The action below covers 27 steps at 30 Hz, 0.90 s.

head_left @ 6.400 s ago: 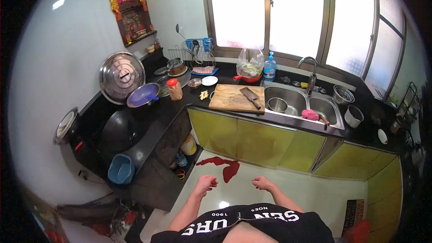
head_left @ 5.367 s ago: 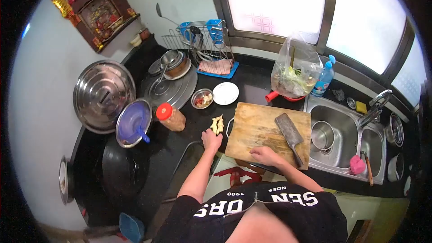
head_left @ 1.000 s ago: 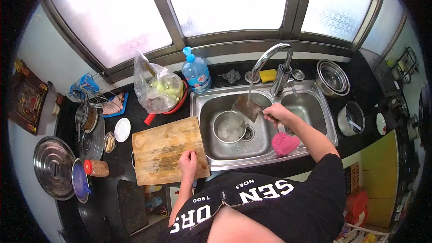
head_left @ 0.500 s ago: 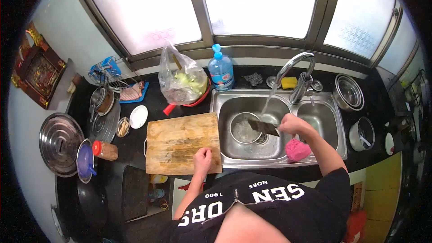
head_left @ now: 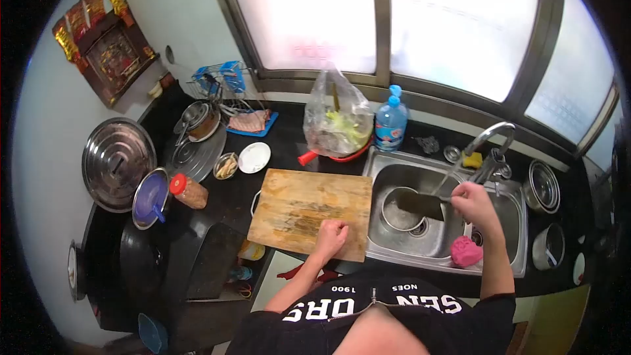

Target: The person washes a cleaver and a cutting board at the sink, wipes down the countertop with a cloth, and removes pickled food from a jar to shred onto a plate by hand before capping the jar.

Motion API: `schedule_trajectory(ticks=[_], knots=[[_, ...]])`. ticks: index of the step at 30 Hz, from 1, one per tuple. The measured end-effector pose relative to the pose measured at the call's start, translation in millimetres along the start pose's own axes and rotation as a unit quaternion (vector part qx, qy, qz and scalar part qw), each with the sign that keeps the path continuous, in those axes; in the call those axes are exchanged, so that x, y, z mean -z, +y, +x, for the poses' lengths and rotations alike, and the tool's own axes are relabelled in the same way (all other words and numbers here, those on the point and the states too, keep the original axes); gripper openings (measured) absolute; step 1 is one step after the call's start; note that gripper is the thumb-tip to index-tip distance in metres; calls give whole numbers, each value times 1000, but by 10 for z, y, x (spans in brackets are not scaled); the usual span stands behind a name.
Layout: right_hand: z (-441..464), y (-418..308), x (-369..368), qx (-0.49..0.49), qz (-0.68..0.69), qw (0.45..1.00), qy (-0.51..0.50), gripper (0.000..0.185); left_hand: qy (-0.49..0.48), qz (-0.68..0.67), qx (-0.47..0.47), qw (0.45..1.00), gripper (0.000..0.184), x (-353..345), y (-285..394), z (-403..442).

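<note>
Right hand (head_left: 474, 205): fingers closed around the handle of a cleaver (head_left: 420, 205), the blade extending leftward over the left basin of the double sink (head_left: 385, 248). In this view the blade crosses part of a metal pot (head_left: 402, 225) that stands in the same basin with liquid in it; whether blade and rim touch cannot be told. A stream of water falls from the curved faucet (head_left: 497, 133) toward the blade. Left hand (head_left: 330, 238): fingers curled in together, over the near right part of a wooden cutting board (head_left: 309, 192); contact with the wood is unclear. The board lies flat just left of the sink, its surface marked with dark stains. A pink cloth (head_left: 466, 251) sits at the near side of the sink, below the right hand in view. Behind the basins: a yellow sponge (head_left: 472, 160) near the faucet, and a blue pump bottle (head_left: 392, 125), upright. Left of the bottle, a clear plastic bag (head_left: 336, 118) with greens inside rests in a red-handled vessel (head_left: 355, 156). Beyond the board's left end: a white plate (head_left: 254, 158), beside it a small bowl (head_left: 226, 166) holding pale pieces; farther left, a red-lidded jar (head_left: 189, 192). Right of the sink: nested metal bowls (head_left: 543, 187).
</note>
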State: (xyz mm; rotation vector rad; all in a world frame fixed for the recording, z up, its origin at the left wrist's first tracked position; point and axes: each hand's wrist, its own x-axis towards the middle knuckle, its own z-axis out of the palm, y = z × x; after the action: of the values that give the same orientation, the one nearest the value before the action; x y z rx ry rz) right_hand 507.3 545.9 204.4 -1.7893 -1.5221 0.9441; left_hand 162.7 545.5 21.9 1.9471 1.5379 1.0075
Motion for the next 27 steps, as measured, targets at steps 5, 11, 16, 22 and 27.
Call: schedule_trajectory(ticks=[5,11,16,22,27], knots=[[243,-782,-284,117,332,936,23,15,20,-27,65,997,18,365,-489,-84],[951,-2113,-1079,217,467,857,28,19,45,-63,107,991,20,1196,-885,-146],[1688,-3251,-1839,288,502,815,-33,22,24,-43,153,987,22,2116,-1319,-142],[2358,-4411,-2669,307,444,840,-49,19,63,-36,208,975,20,2936,-1926,-247],[2796,-4945,-3227,285,339,896,-26,15,88,-46,236,967,20,3213,-2333,-435]])
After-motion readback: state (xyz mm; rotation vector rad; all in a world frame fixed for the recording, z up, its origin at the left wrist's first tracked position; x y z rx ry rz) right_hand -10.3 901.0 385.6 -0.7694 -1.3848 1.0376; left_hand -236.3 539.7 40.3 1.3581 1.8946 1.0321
